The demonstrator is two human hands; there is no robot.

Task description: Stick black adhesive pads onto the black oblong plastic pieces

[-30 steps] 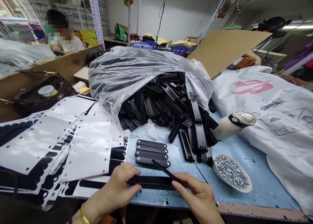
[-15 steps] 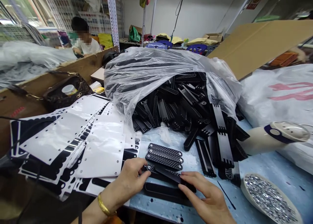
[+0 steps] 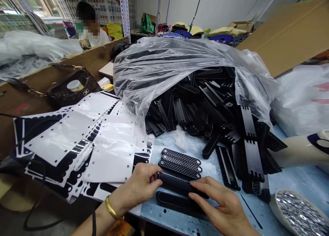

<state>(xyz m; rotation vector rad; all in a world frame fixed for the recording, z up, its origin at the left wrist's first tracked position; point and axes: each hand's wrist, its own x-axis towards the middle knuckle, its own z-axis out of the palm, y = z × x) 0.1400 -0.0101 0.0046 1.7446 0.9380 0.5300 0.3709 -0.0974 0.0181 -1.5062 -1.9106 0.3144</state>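
Note:
Between my two hands lies a black strip piece [image 3: 177, 184], held at both ends. My left hand [image 3: 145, 181], with a gold bangle at the wrist, pinches its left end. The thumb and fingers of my right hand [image 3: 218, 201] grip the right end. Just behind it is a row of black pieces with a mesh pattern [image 3: 181, 163] and silver rivets. Another long black piece [image 3: 174, 200] lies in front, its right part hidden by my right hand.
Sheets with white backing [image 3: 110, 146] cover the left side. A plastic bag [image 3: 164, 61] of black parts stands behind. At right are a bowl of silver rivets [image 3: 300, 208], a thin black rod [image 3: 252, 212] and a cream object [image 3: 295, 150]. A person [image 3: 92, 30] sits at back left.
The strip piece between my hands has turned and now lines up lengthwise with the piece beneath it. The view has shifted, so the table things appear lower, and those at right further right.

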